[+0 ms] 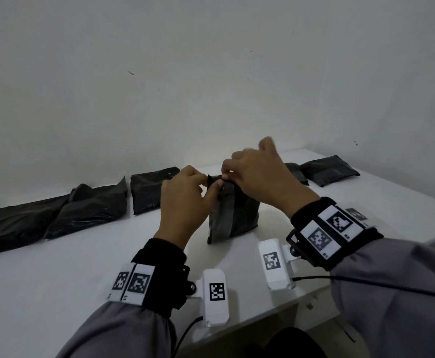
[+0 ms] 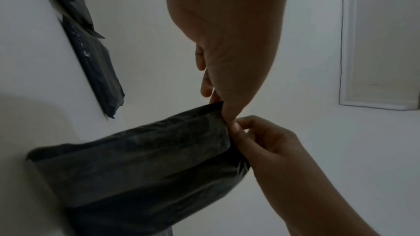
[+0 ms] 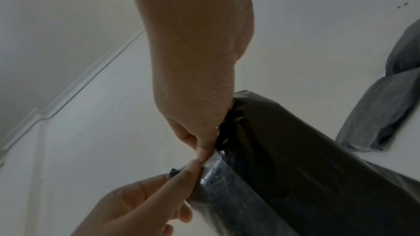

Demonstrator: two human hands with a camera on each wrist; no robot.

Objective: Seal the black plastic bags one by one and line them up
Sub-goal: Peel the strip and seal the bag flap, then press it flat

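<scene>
Your left hand [image 1: 182, 200] and right hand [image 1: 257, 174] both pinch the top edge of one upright black bag [image 1: 237, 215] at the table's [image 1: 56, 280] middle. Three bags lie left, two right — only your right wrist view shows the shiny strip [image 3: 212, 163].

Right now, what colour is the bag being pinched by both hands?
Black. The bag shows it best in the head view, standing on the white table.

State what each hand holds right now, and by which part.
Both the left hand and the right hand pinch the same upright black bag, at its top edge by the flap.
</scene>
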